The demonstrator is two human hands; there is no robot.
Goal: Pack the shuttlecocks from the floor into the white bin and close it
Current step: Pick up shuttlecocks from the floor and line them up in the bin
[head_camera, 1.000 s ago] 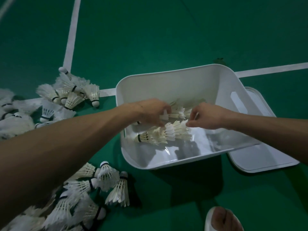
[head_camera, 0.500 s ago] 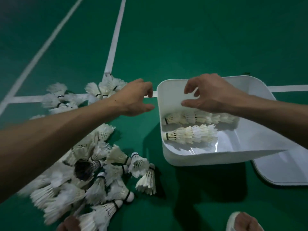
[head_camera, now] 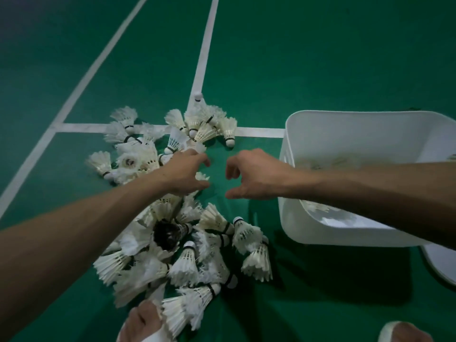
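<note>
A green court floor with white lines carries a scattered heap of white shuttlecocks, the white bin and a flat white lid beside it.

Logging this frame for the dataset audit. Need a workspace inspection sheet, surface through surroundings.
Surface: green court floor with white lines.
Job's things: shuttlecocks heaped on the floor left of the white bin; bin open, a few lie inside; lid on the floor by its near right corner.
Clutter: one dark item in the heap, cannot tell what.
Hands: left hand low over the heap, grip unclear; right hand empty, fingers loosely curled, above bare floor.
Cables: nothing seen.
Surroundings: feet in white footwear at the bottom edge.
</note>
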